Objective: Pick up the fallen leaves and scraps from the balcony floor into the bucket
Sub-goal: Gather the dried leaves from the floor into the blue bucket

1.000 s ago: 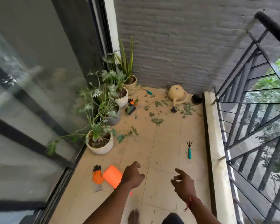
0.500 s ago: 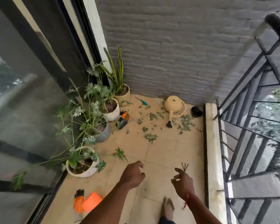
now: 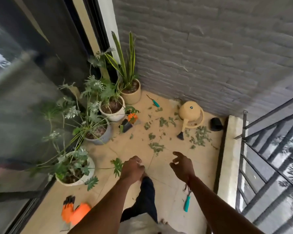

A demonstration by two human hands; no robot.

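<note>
Head view: left hand (image 3: pixel 132 168) and right hand (image 3: pixel 182 167) have advanced toward leaves (image 3: pixel 156 146).

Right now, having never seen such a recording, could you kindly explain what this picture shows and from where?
There is no machine: a camera worn on a person's head looks down at their two bare hands over a balcony floor. The left hand is curled shut, the right hand relaxed; neither seems to hold anything. On the tiles lie cut leaves, a watering can, a small rake, an orange glove and potted plants. No bucket is in view.
</note>
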